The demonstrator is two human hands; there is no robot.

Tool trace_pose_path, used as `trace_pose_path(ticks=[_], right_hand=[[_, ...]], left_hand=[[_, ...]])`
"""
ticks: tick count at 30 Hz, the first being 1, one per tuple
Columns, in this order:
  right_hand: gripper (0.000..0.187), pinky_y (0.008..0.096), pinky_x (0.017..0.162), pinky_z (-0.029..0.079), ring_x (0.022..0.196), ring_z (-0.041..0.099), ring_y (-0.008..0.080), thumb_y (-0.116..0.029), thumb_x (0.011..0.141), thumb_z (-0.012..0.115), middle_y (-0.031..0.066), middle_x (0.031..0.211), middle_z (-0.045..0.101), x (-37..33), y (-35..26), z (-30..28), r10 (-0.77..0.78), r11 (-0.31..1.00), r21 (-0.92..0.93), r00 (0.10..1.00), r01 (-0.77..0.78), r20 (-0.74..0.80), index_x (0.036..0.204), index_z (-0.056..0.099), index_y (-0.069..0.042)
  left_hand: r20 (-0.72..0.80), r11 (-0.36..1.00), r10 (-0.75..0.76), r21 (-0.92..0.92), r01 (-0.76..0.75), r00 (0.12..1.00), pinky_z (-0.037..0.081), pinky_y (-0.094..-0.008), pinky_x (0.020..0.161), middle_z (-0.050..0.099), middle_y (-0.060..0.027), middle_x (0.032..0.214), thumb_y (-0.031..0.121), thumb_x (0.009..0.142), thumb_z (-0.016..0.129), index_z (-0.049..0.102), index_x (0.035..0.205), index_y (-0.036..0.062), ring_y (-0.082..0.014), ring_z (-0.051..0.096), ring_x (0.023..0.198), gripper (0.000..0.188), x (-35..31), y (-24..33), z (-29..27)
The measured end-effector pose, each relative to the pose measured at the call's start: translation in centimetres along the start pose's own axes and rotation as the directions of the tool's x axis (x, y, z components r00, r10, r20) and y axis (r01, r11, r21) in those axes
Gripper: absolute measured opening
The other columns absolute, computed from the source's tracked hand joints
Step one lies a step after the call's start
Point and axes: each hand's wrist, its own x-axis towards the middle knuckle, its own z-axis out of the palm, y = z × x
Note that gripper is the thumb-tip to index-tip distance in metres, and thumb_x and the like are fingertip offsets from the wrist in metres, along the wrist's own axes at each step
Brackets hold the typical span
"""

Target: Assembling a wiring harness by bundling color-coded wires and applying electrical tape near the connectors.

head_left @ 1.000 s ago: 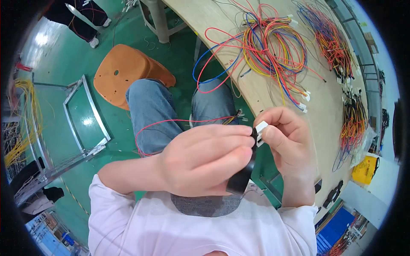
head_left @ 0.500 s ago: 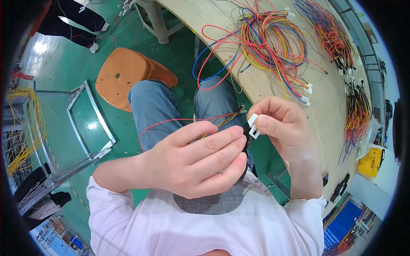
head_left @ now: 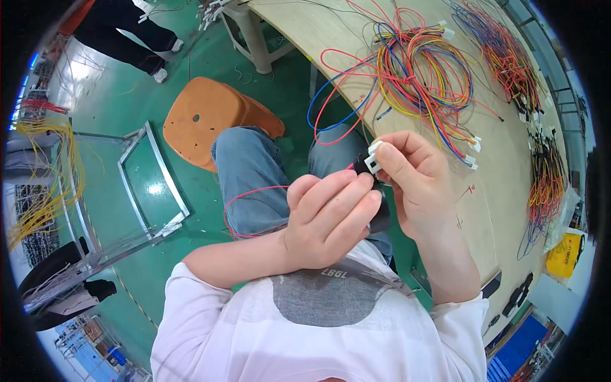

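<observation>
Between the fingertips of my right hand [head_left: 417, 181] is a small white plug connector [head_left: 373, 159], pinched by the thumb and forefinger. A black section [head_left: 361, 167] of the wire bundle adjoins the connector. My left hand [head_left: 334, 216] is closed around this black section, with its fingers pressed together. From behind the left hand a thin red wire [head_left: 254, 195] loops out to the left over my knee. A dark, rounded thing [head_left: 382, 213] shows below the left fingertips, mostly hidden, so its kind is unclear. Both hands are above my lap.
On the wooden table [head_left: 474, 204] to the right lies a coil of red, blue and yellow wires [head_left: 420, 83] with white connectors. More wire bundles [head_left: 544, 172] line its far right side. An orange stool [head_left: 210, 121] and a metal frame [head_left: 156, 172] stand to the left. A person [head_left: 127, 38] stands at upper left.
The view has shifted, so the surroundings sit further right. Both hands stay together at the connector, and the connector has turned somewhat between my right fingertips.
</observation>
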Motion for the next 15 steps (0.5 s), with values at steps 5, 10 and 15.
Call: trace_pose_path(ticks=[5,10,15], right_hand=[[0.014,0.0187,0.062,0.041,0.069,0.051,0.0054,-0.012,0.081,0.055,0.0024,0.077,0.056,0.18,0.18,0.23,0.005,1.0,0.024,1.0,-0.005,-0.016,0.087,0.054,0.001],[0.014,0.0187,0.063,0.041,0.069,0.051,0.0057,-0.012,0.081,0.056,0.0023,0.077,0.056,0.04,0.46,0.6,-0.049,0.998,0.04,0.998,0.051,-0.047,0.087,0.054,0.001],[0.014,0.0187,0.063,0.041,0.069,0.051,0.0059,-0.011,0.08,0.056,0.0025,0.077,0.056,-0.36,0.29,0.43,-0.004,0.999,0.033,0.999,0.005,-0.038,0.087,0.054,0.001]], left_hand=[[0.069,0.999,0.025,0.045,-0.028,0.997,0.037,-0.0324,0.072,0.058,-0.0086,0.095,0.02,0.066,0.067,0.052,0.091,0.0054,-0.0235,0.053,0.083,0.032,0.18,-0.42,-0.87],[0.056,1.0,-0.019,-0.016,0.02,0.998,0.037,-0.0325,0.07,0.058,-0.0105,0.096,0.02,0.065,0.066,0.052,0.092,0.0043,-0.0246,0.053,0.082,0.034,0.72,0.0,-0.97],[0.006,0.998,0.055,0.031,-0.056,0.998,0.036,-0.0308,0.071,0.057,-0.0084,0.095,0.014,0.063,0.061,0.055,0.091,0.0059,-0.0207,0.052,0.083,0.029,0.09,-0.11,-0.32]])
